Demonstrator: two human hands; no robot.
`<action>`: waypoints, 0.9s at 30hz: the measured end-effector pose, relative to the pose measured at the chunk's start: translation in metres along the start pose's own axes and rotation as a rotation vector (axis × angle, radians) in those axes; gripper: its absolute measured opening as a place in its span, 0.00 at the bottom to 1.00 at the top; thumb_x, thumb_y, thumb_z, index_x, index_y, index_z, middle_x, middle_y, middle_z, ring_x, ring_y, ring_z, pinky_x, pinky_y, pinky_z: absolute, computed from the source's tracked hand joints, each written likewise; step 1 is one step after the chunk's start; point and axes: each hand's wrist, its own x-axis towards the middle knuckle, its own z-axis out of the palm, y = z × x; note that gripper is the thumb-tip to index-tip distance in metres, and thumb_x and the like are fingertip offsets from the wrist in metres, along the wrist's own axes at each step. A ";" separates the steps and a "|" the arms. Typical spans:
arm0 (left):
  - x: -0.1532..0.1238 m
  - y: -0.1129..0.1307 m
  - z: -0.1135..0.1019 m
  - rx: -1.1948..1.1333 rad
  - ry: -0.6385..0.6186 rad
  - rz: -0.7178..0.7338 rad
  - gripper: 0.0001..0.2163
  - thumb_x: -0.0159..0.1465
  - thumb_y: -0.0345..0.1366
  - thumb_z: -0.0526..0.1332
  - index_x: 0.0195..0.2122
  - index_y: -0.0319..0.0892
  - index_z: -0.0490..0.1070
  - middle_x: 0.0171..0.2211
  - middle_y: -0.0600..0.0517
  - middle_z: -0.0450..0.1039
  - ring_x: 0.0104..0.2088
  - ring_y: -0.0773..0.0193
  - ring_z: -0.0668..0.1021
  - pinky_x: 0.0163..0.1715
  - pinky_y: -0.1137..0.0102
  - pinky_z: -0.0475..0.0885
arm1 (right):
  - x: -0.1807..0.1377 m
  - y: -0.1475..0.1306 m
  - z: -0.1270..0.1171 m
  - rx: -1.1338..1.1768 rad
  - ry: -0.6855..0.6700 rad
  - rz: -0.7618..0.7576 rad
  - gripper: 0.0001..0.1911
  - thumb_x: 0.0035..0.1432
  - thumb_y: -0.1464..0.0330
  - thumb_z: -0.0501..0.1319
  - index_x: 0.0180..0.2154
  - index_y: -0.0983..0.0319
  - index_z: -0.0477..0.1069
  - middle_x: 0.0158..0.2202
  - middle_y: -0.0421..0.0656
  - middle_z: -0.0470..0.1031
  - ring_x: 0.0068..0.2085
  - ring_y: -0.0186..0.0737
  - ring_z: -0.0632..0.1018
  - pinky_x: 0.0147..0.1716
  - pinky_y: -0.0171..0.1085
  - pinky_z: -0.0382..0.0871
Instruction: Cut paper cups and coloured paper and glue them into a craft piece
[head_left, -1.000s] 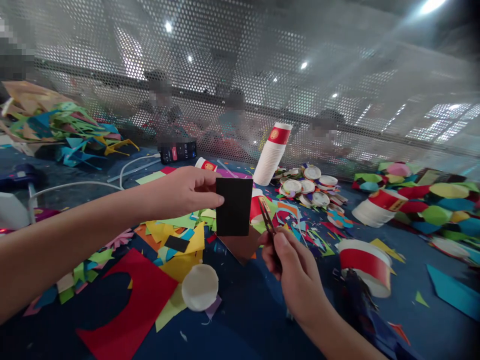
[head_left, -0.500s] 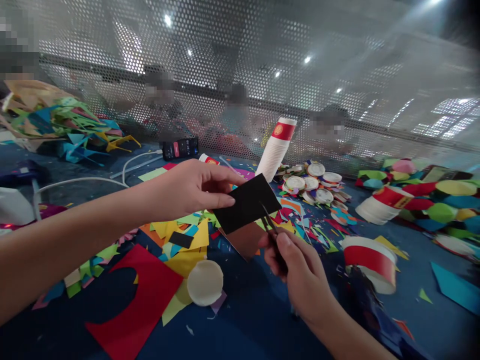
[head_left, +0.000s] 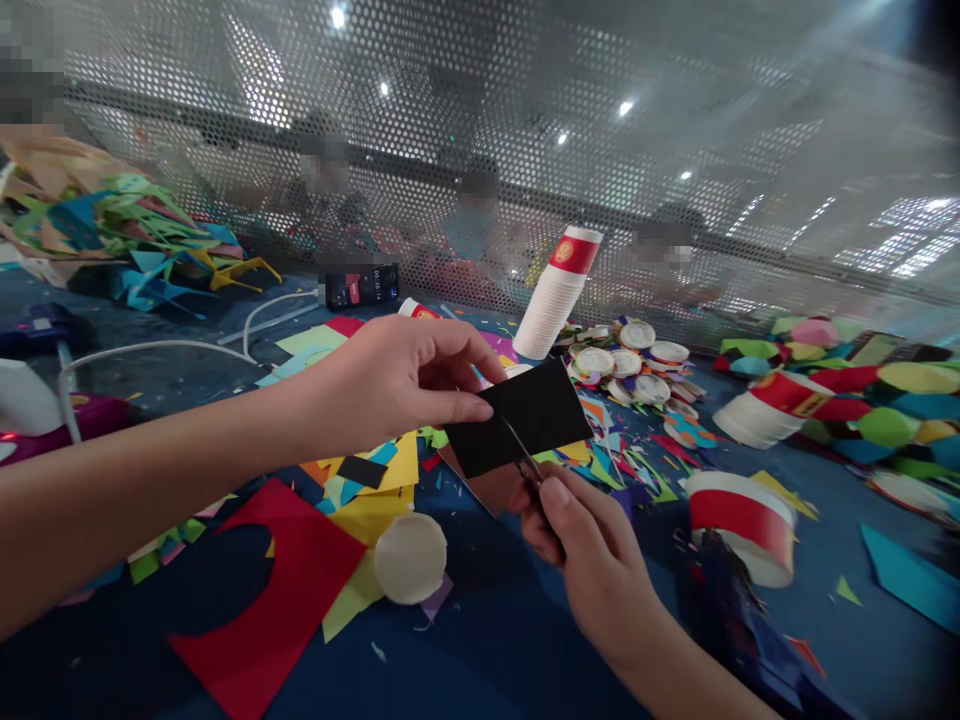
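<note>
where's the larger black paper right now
Head view, centre: the larger black paper is pinched in the left hand, overlapped by the scissors in the right hand.

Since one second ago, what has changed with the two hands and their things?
The left hand has moved right, and the black paper it pinches has turned from upright to slanting, its long side now running roughly sideways. The scissors in the right hand, beside the paper before, now have a blade across its front. Neither grip let go; the red paper and the cup stack stayed put.

Scissors [head_left: 532,469] partly behind right hand [head_left: 583,535]
</note>
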 end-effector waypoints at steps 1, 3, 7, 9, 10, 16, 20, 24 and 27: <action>0.000 -0.001 -0.002 0.012 -0.006 -0.002 0.10 0.57 0.40 0.68 0.41 0.48 0.78 0.33 0.54 0.79 0.34 0.61 0.80 0.33 0.70 0.73 | 0.000 0.001 0.000 0.012 0.004 0.001 0.28 0.59 0.44 0.56 0.26 0.62 0.69 0.18 0.35 0.57 0.21 0.30 0.57 0.20 0.34 0.48; 0.001 -0.001 -0.005 0.013 -0.053 -0.005 0.14 0.57 0.40 0.69 0.45 0.50 0.78 0.35 0.54 0.79 0.36 0.60 0.80 0.34 0.70 0.73 | 0.001 0.004 0.000 0.045 0.022 -0.004 0.28 0.59 0.44 0.56 0.26 0.62 0.69 0.18 0.35 0.58 0.20 0.30 0.57 0.20 0.33 0.48; 0.001 0.000 -0.006 -0.043 -0.166 -0.017 0.22 0.58 0.37 0.68 0.55 0.53 0.73 0.32 0.55 0.78 0.34 0.62 0.80 0.32 0.73 0.72 | 0.004 0.010 0.001 0.133 0.102 -0.022 0.26 0.59 0.46 0.59 0.25 0.62 0.70 0.19 0.36 0.61 0.21 0.29 0.58 0.20 0.33 0.49; 0.001 0.001 -0.004 -0.047 -0.163 -0.004 0.22 0.58 0.36 0.67 0.55 0.52 0.73 0.29 0.57 0.76 0.31 0.64 0.79 0.30 0.74 0.71 | 0.005 0.011 0.001 0.180 0.128 -0.014 0.25 0.58 0.47 0.60 0.25 0.62 0.70 0.19 0.36 0.60 0.20 0.29 0.57 0.20 0.33 0.48; 0.001 0.001 -0.003 -0.048 -0.150 0.006 0.21 0.59 0.36 0.67 0.54 0.52 0.73 0.28 0.57 0.75 0.30 0.65 0.79 0.29 0.74 0.71 | 0.005 0.011 0.001 0.194 0.137 -0.007 0.24 0.58 0.47 0.61 0.25 0.62 0.70 0.19 0.35 0.59 0.20 0.29 0.57 0.19 0.32 0.48; -0.002 0.002 0.000 -0.057 -0.100 0.011 0.21 0.58 0.36 0.68 0.53 0.52 0.73 0.28 0.56 0.75 0.30 0.64 0.79 0.30 0.72 0.72 | 0.004 0.008 -0.001 0.185 0.140 0.000 0.24 0.58 0.48 0.61 0.24 0.61 0.68 0.18 0.34 0.56 0.20 0.29 0.56 0.18 0.32 0.47; -0.003 0.001 0.000 -0.053 -0.109 0.018 0.21 0.59 0.37 0.68 0.54 0.52 0.73 0.28 0.57 0.76 0.30 0.64 0.79 0.29 0.73 0.72 | 0.004 0.003 0.001 0.228 0.124 -0.010 0.24 0.57 0.50 0.63 0.22 0.61 0.67 0.18 0.33 0.55 0.19 0.27 0.54 0.18 0.31 0.46; -0.003 -0.001 0.002 -0.083 -0.114 0.024 0.20 0.58 0.35 0.69 0.52 0.52 0.74 0.27 0.58 0.74 0.28 0.67 0.78 0.27 0.75 0.71 | 0.001 0.004 0.002 0.239 0.109 -0.005 0.24 0.58 0.50 0.63 0.22 0.62 0.67 0.18 0.34 0.57 0.19 0.26 0.55 0.18 0.31 0.46; -0.002 -0.001 0.003 -0.134 -0.169 -0.014 0.22 0.58 0.33 0.68 0.54 0.52 0.71 0.28 0.59 0.76 0.29 0.66 0.80 0.29 0.75 0.73 | 0.000 0.008 0.001 0.227 0.107 -0.021 0.23 0.58 0.51 0.63 0.23 0.62 0.70 0.19 0.36 0.61 0.20 0.27 0.56 0.19 0.32 0.48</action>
